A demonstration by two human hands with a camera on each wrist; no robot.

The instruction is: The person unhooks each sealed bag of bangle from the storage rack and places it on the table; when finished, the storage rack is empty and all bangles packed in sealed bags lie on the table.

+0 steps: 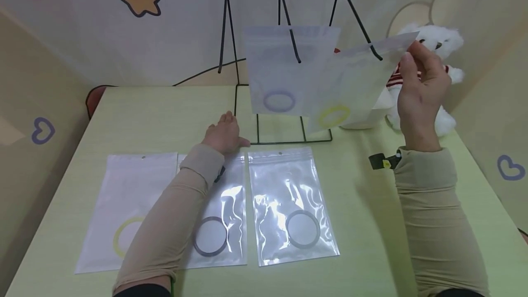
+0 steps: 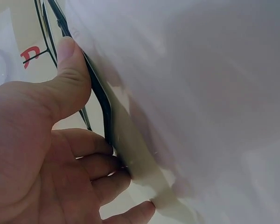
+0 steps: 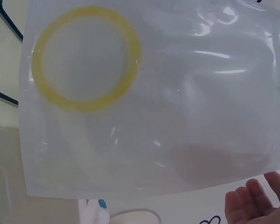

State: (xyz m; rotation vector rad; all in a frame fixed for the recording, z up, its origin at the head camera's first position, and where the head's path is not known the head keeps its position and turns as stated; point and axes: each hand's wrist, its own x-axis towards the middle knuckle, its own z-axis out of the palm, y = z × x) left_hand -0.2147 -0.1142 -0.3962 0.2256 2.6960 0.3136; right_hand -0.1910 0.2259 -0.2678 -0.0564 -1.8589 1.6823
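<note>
Pale printed backdrop is closing off the far side of a light yellow-green surface, with a white plush bear sitting at the right. On the surface a black wire rack is standing with three sloping hooks. The left hook is carrying no bag; a translucent plastic bag with a purple ring is hanging at the middle one.

The hands are working well apart. The right hand is pinching the upper right corner of a translucent plastic bag with a yellow ring, which is tilting at the right hook. The left hand is resting at the rack's near left base corner, fingers loose against the wire — seemingly steadying it.

Hanging this yellow-ringed bag appears to be the step in hand, though whether the hook is already passing through its hole I cannot tell. Next, the move probably calls for seating the hole securely and letting the bag drop level before releasing the corner. Three similar ringed bags are lying flat nearer the person.
</note>
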